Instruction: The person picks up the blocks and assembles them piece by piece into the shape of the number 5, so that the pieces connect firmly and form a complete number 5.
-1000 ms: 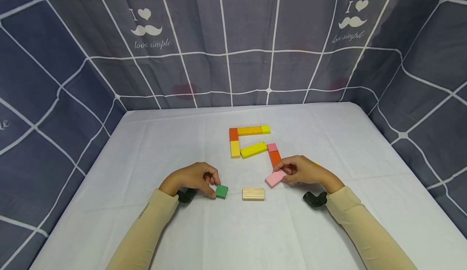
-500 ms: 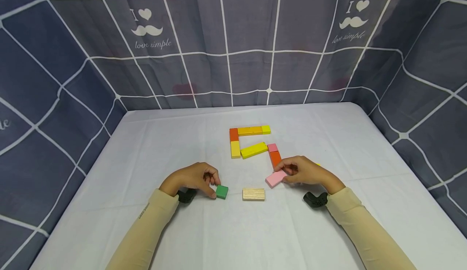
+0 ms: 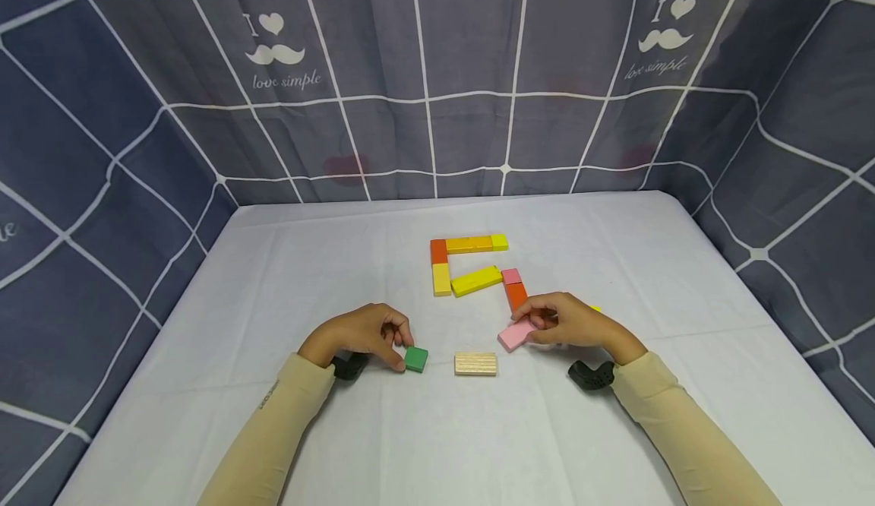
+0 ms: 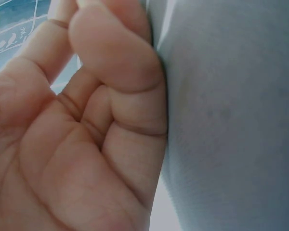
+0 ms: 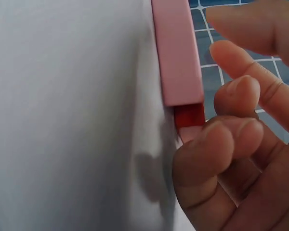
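My left hand (image 3: 369, 331) is on the table with thumb and index fingertips right at the left side of a small green block (image 3: 416, 359); I cannot tell whether they pinch it. In the left wrist view the fingers (image 4: 135, 110) are bent close to the cloth and hide the block. Over a pink block (image 3: 516, 334) is my right hand (image 3: 562, 317). The right wrist view shows a gap between the pink block (image 5: 178, 53) and the loosely bent fingers (image 5: 231, 55). Just behind it is an orange block (image 3: 516, 298).
A ridged wooden block (image 3: 475, 364) lies between the hands. Further back, a yellow slanting block (image 3: 476, 281), an amber bar (image 3: 469, 245) and several other coloured blocks form an angular outline. A yellow piece (image 3: 595, 309) is mostly hidden behind the right hand. A grey curtain (image 3: 472, 50) surrounds the white-covered table (image 3: 307, 263).
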A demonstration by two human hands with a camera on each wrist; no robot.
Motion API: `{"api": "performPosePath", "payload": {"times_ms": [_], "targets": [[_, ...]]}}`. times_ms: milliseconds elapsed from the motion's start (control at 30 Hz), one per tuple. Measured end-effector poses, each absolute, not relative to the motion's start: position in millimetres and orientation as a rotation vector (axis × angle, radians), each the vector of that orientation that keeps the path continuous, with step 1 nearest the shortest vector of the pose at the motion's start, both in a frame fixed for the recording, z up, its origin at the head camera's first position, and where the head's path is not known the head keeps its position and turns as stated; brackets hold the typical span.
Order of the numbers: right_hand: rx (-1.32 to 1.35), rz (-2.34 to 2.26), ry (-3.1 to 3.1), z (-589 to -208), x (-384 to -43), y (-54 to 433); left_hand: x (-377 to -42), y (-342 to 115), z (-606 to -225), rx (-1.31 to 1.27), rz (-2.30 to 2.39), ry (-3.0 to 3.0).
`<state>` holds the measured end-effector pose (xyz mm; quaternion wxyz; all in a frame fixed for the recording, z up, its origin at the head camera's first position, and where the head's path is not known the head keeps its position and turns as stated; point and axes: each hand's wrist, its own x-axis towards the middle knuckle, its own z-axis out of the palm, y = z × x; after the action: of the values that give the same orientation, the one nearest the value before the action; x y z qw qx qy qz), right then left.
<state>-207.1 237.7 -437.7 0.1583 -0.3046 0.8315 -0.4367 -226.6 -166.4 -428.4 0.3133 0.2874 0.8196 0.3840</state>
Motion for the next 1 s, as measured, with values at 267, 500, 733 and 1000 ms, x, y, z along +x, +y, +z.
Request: {"api": "performPosePath", "payload": {"times_ms": [267, 500, 733, 1000], "targets": [[-0.905, -1.247, 2.378, -436, -204, 229, -225, -167, -428, 0.750, 1.008, 2.168], [-0.924, -1.228, 2.368, -434, -198, 222, -226, -167, -427, 0.764, 1.020, 2.161], [-0.937, -1.236, 2.338, -432, -192, 214, -227, -167, -428, 0.768, 1.022, 2.158], [-0.944, -1.248, 2.306, -433, -187, 204, -228, -167, -429, 0.763, 1.022, 2.155]]}}
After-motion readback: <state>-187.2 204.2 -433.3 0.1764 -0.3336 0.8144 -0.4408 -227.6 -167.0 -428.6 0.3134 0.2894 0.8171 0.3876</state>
